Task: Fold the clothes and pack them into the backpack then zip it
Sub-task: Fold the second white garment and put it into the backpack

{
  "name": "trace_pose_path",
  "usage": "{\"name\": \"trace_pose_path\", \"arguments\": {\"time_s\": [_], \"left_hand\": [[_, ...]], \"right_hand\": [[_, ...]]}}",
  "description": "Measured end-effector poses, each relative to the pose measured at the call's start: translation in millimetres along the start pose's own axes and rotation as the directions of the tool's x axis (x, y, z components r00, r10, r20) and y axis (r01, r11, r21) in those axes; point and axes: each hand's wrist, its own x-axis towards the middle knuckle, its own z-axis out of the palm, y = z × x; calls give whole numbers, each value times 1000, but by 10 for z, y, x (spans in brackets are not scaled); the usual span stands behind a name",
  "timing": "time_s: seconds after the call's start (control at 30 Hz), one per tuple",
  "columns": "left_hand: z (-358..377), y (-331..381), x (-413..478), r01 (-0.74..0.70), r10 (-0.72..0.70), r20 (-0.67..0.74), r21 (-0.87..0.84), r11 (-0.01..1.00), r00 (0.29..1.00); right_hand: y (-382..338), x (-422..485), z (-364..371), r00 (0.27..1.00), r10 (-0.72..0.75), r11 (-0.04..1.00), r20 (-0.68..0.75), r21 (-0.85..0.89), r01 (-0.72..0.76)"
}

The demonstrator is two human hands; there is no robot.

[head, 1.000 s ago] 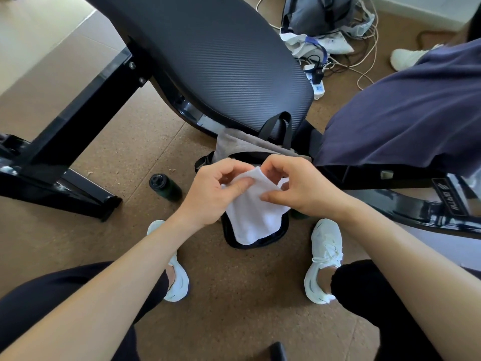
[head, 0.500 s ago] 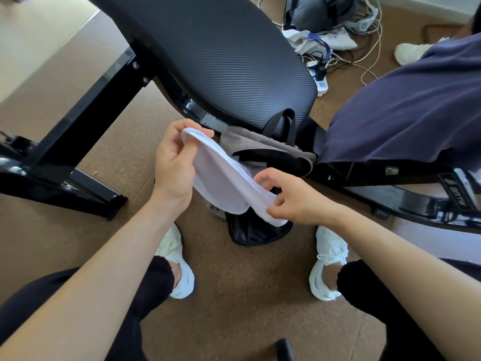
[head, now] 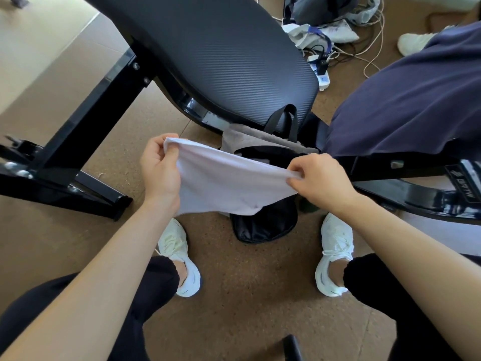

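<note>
A white cloth (head: 223, 183) hangs stretched between my two hands above the floor. My left hand (head: 160, 168) pinches its upper left corner. My right hand (head: 317, 178) pinches its right edge. Beneath and behind the cloth stands the grey and black backpack (head: 265, 225), open at the top, leaning against the black bench; its black handle loop (head: 285, 121) sticks up. A dark blue garment (head: 406, 100) lies spread on the bench at the right.
The padded black bench seat (head: 221, 56) and its metal frame (head: 86, 142) fill the upper left. My white shoes (head: 179, 256) flank the backpack on the brown floor. Cables, a power strip (head: 322, 74) and another grey bag (head: 315, 9) lie at the back.
The white cloth came up out of the backpack's mouth. My hands moved apart and raised it, spreading it wide between them.
</note>
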Motion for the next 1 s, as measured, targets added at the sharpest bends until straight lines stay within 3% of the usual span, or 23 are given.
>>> {"name": "trace_pose_path", "arguments": {"time_s": [0.1, 0.13, 0.23, 0.37, 0.5, 0.6, 0.7, 0.83, 1.0], "left_hand": [[-10, -26, -9, 21, -19, -33, 35, 999, 999], [-4, -37, -22, 26, -25, -34, 39, 999, 999], [20, -64, -47, 59, -58, -36, 33, 998, 998], [29, -83, -20, 83, -77, -91, 56, 995, 993], [-2, -122, 26, 144, -135, -136, 58, 988, 981], [6, -139, 20, 171, -158, -140, 86, 982, 977], [57, -139, -35, 163, -154, -90, 111, 980, 984], [80, -132, -113, 117, -117, -12, 171, 978, 993], [123, -97, -175, 29, -50, 73, 263, 964, 996]], "right_hand": [[44, 16, -132, 953, -49, 995, -299, 73, 74], [49, 22, -170, 949, -39, 994, -312, 89, 70], [100, 61, -236, 986, -11, 991, -167, 131, 33], [131, 54, -350, 974, -117, 942, -194, 289, 171], [-26, -44, -358, 940, -332, 860, 77, 434, 268], [-188, -138, -239, 829, -443, 885, 340, 314, 344], [-296, -217, -159, 731, -395, 916, 556, 177, 360], [-311, -229, -199, 735, -279, 951, 619, 73, 300], [-209, -151, -206, 851, -104, 992, 515, -10, 128]]}}
